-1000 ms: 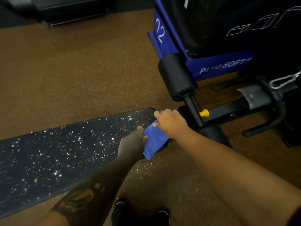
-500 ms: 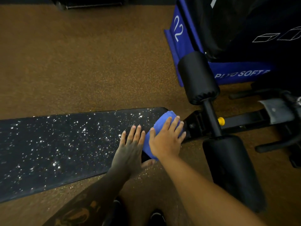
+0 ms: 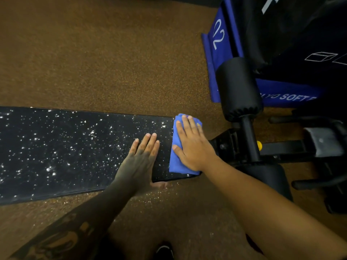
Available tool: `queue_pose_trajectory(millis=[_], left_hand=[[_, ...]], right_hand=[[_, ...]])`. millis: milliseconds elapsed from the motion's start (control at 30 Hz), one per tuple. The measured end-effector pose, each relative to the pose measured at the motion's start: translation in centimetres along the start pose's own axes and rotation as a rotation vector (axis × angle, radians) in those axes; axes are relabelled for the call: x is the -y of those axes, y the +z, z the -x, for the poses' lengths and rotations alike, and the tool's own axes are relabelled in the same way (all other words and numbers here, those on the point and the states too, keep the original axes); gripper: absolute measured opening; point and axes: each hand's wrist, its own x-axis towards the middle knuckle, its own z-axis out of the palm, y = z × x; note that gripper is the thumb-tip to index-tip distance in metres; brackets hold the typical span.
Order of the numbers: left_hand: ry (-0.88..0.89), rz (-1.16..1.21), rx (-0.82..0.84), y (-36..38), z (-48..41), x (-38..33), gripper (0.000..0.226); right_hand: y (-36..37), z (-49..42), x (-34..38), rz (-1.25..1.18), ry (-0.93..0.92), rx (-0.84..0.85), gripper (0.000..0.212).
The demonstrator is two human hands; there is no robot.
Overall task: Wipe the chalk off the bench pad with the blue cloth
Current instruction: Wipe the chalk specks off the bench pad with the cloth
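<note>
- A long black bench pad (image 3: 78, 151) runs across the view above a brown speckled floor (image 3: 93, 53), dotted all over with white chalk (image 3: 50, 168)
- The blue cloth (image 3: 177, 156), folded, lies flat on the pad's right end
- The right hand (image 3: 193, 147) presses on the cloth, fingers (image 3: 185, 124) stretched out flat, not gripping, likely to spread pressure for a wiping pass
- The left hand (image 3: 140, 162) rests palm down on the pad just beside the cloth, fingers spread and holding nothing, probably bracing
- Black foam rollers (image 3: 238, 89) stand just past the pad's end
</note>
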Motion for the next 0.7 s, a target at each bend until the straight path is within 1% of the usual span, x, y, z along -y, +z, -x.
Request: queue_pose_trajectory(millis=[67, 100, 133, 233, 300, 367, 400, 433, 533, 567, 600, 700], left_hand=[[-0.030, 0.012, 0.001, 0.0, 0.1, 0.0, 0.132], [-0.049, 0.026, -0.002, 0.0, 0.3, 0.0, 0.133], [-0.064, 0.034, -0.002, -0.1, 0.4, 0.0, 0.133], [-0.084, 0.032, 0.013, -0.1, 0.6, -0.1, 0.132], [-0.086, 0.033, 0.015, -0.1, 0.5, -0.1, 0.133], [-0.085, 0.031, 0.020, 0.0, 0.6, 0.0, 0.133], [-0.085, 0.029, 0.017, 0.2, 0.6, 0.0, 0.132], [-0.083, 0.028, 0.011, 0.2, 0.6, 0.0, 0.131], [-0.079, 0.023, -0.002, 0.1, 0.6, -0.1, 0.129], [-0.078, 0.024, -0.001, 0.0, 0.7, 0.0, 0.129], [-0.076, 0.023, 0.005, -0.1, 0.7, 0.0, 0.129], [-0.079, 0.011, 0.008, 0.0, 0.7, 0.0, 0.129]], right_hand=[[-0.3, 0.9, -0.7, 0.057, -0.094, 0.016, 0.078], [-0.4, 1.2, -0.7, 0.066, -0.084, 0.017, 0.078], [-0.5, 1.3, -0.2, 0.056, -0.024, 0.008, 0.077], [-0.1, 0.7, 2.8, -0.070, 0.266, -0.019, 0.072], [0.4, -0.5, 4.1, -0.108, 0.370, -0.055, 0.070], [0.2, -2.0, 4.2, -0.113, 0.417, -0.075, 0.068], [0.1, -2.7, 4.1, -0.108, 0.400, -0.075, 0.067], [0.1, -3.1, 4.1, -0.093, 0.344, -0.084, 0.066], [0.4, -2.2, 3.7, -0.013, 0.101, -0.116, 0.065], [0.5, -1.7, 3.4, -0.015, 0.095, -0.120, 0.064], [0.6, -1.5, 2.9, -0.034, 0.147, -0.120, 0.063], [0.3, -2.9, 3.2, -0.100, 0.405, -0.120, 0.064]])
